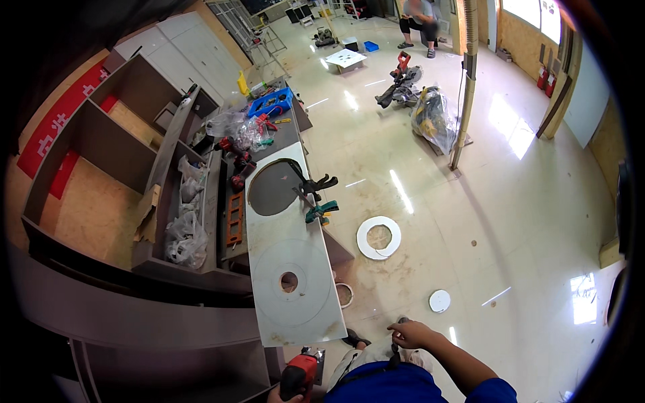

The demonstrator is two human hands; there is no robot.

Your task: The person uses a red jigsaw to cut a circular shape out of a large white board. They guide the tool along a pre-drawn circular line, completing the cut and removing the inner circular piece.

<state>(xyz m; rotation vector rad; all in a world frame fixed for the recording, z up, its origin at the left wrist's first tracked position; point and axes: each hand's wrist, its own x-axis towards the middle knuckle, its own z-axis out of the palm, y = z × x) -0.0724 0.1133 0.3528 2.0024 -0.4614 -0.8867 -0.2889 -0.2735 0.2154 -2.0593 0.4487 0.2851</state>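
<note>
My left hand, partly cut off by the lower edge, grips a red and black jigsaw. The jigsaw is just off the near end of a long white board. A large round opening shows at the board's far end; a smaller hole sits inside drawn circles nearer me. A black clamp and a green clamp are at the board's right edge. Above my lap, my right hand has its fingers curled, with a dark thing just below it; whether it holds that is unclear.
A white ring and a white disc lie on the dusty tiled floor. Left of the board are drills, an orange level and a blue tray. A post and bagged machine stand right. Someone sits far back.
</note>
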